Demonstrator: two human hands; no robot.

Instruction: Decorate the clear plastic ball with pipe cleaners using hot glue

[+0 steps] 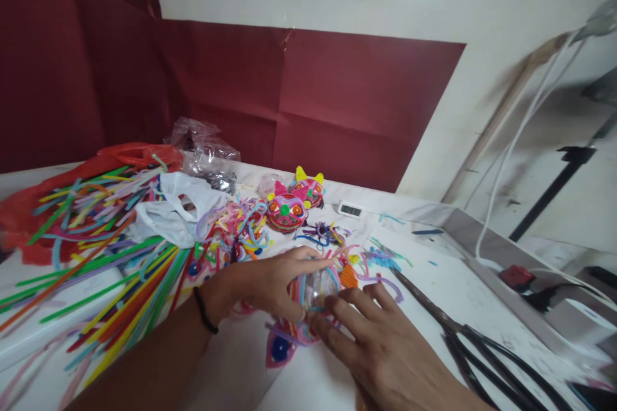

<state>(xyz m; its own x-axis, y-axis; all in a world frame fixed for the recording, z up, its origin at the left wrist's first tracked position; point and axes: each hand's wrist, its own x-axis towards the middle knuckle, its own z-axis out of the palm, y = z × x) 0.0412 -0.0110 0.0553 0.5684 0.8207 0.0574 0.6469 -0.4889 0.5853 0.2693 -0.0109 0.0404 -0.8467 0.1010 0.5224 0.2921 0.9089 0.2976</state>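
Our round, multicoloured pipe-cleaner craft [315, 286]
Our left hand [270, 284] clasps it, seemingly steadying it for our right hand's [369, 340] pinch, away from the table's [491, 308] back edge.

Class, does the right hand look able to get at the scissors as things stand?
Probably yes: the scissors lie close beside the right hand, and nothing visible blocks the way. It is busy at the round craft piece, though, so it would likely have to leave that first.

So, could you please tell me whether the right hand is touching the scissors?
Apart: the head view shows a strip of white tabletop between the right hand and the scissors.
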